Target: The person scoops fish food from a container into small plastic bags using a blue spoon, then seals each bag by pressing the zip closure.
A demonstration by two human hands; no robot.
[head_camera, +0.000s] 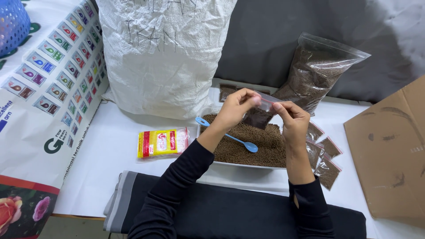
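While the left hand (239, 106) and the right hand (290, 116) both pinch the top of a small clear bag (260, 116) of brown pellets, it hangs just above the tray (248, 164) full of the same pellets. If a finger slips or the top stays open, pellets could spill onto the white table (110, 155). A blue spoon (228, 135) lies in the tray.

Small clear bag (259, 116) pinched in both hands; yellow-red packet (162, 143) on desk (110, 155); white sack (161, 53) behind; big clear bag (316, 73) leaning right.
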